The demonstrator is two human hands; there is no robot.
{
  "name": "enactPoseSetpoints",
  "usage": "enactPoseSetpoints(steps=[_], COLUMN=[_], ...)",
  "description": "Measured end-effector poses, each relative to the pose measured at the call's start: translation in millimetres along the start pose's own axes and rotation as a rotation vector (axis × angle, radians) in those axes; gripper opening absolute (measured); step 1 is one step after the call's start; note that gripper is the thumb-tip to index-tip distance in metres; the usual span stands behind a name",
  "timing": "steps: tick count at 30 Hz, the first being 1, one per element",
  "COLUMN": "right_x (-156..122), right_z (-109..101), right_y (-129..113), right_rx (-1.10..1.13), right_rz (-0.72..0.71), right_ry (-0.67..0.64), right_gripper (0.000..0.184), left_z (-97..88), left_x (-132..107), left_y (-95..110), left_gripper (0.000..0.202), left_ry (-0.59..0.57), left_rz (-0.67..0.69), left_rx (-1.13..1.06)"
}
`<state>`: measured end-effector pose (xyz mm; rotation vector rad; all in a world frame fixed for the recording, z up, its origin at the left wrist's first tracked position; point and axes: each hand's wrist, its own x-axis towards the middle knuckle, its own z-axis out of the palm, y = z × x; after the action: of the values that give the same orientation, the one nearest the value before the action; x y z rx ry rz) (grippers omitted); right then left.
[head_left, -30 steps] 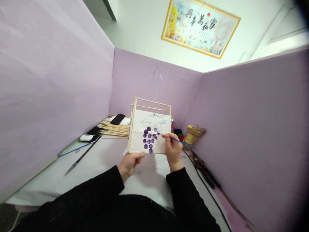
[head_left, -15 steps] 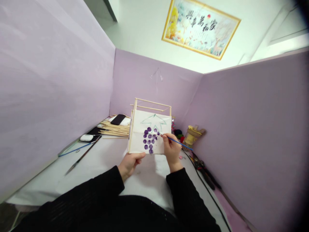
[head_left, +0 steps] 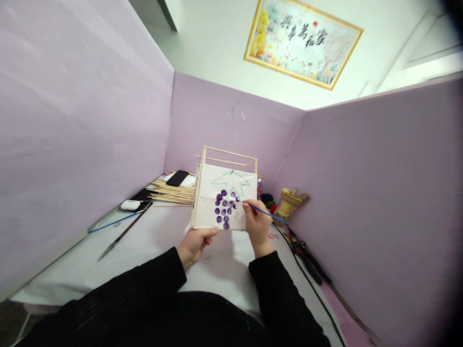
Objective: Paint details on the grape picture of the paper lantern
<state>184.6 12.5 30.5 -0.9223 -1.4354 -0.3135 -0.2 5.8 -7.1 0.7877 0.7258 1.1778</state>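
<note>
Two hands working on a paper lantern (head_left: pixel 224 195) above the counter (head_left: pixel 152 241).
My left hand (head_left: pixel 195 242) is gripping its lower corner; my right hand (head_left: pixel 257 222), pinching the brush (head_left: pixel 265 213), is drawing its handle nearer, tip staying beside the purple grapes (head_left: pixel 224 209).

Open white table surface (head_left: pixel 152 250) lies left of the paper-covered wooden lantern frame (head_left: pixel 226 193). A thin black-handled brush (head_left: pixel 123 233) crosses that area. A bundle of bamboo sticks (head_left: pixel 172 193) blocks the far left corner. Black-handled pliers (head_left: pixel 302 248) and a yellow wooden spool (head_left: pixel 287 203) narrow the right-hand gap along the purple partition wall (head_left: pixel 379 193).
</note>
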Motion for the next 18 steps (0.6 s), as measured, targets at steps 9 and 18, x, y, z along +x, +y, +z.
enactPoseSetpoints(steps=[9,18], right_x=[0.7,-1.0], right_z=[-2.1,-1.7], right_y=[-3.0,0.1], right_rx=[-0.015,0.062], right_rz=[-0.006,0.006], right_ry=[-0.018,0.018], right_gripper=[0.012,0.008], left_z=[1.1,0.5], left_x=[-0.7,-0.1], left_y=[1.9,1.1], left_gripper=[0.028,0.028], left_ry=[0.004,0.002], left_rz=[-0.009,-0.003], left_rx=[-0.004,-0.004])
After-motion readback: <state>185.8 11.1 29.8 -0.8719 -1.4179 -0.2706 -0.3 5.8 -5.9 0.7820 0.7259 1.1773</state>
